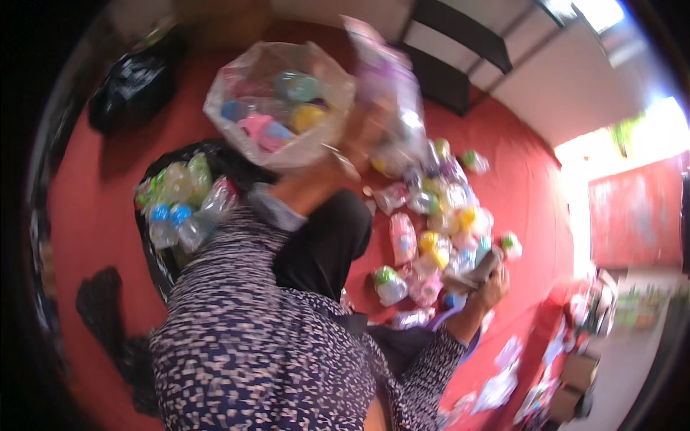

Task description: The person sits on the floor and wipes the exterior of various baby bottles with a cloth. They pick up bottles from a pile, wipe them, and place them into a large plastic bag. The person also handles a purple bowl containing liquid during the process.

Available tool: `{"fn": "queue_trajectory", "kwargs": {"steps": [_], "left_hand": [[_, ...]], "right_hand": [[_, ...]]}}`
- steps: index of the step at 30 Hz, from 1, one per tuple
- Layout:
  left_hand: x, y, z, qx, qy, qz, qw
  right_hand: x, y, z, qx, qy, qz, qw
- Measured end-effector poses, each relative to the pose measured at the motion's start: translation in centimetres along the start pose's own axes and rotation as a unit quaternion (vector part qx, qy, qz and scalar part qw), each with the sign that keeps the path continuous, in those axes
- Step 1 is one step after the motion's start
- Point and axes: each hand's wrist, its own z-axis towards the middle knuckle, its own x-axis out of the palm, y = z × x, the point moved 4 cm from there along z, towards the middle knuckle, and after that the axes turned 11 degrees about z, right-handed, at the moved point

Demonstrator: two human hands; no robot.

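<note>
My left hand (370, 133), smeared by motion, grips a translucent pink and purple plastic bag (392, 79), itself blurred. Just left of it stands a whitish plastic sack (223, 118) holding pink, blue, yellow and green plastic items. At the right, my right hand (496, 286) is closed around a grey-brown object (471, 277) whose kind I cannot make out. Beneath and around that hand lies a loose pile of plastic bottles and containers (435, 255), with white, pink, yellow and green parts. A purple rim (471, 345) shows partly behind my right forearm.
A black bag (162, 269) with clear and green bottles stands at my left. Another black bag (136, 90) sits at the far left on the red floor (532, 194). A dark bench (460, 36) is at the back. Plastic scraps (499, 384) and cardboard boxes (575, 381) lie at the lower right.
</note>
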Motion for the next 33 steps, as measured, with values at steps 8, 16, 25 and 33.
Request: {"fn": "queue_trajectory", "kwargs": {"steps": [8,16,25,33], "left_hand": [[-23.0,3.5,10.6,-0.258,-0.153,0.199,0.933],[-12.3,0.7,8.1,-0.103,-0.113,0.329,0.932],[14.0,12.1,-4.8,0.024,0.332,0.223,0.917],[17.2,12.4,-8.4,-0.138,0.376,0.243,0.883]], "right_hand": [[-1.7,1.3,0.9,-0.013,-0.101,0.110,0.989],[-8.4,0.1,3.0,-0.002,-0.203,0.255,0.945],[-10.0,0.4,3.0,0.143,-0.049,0.420,0.895],[-13.9,1.5,1.1,0.074,-0.213,0.219,0.950]]}}
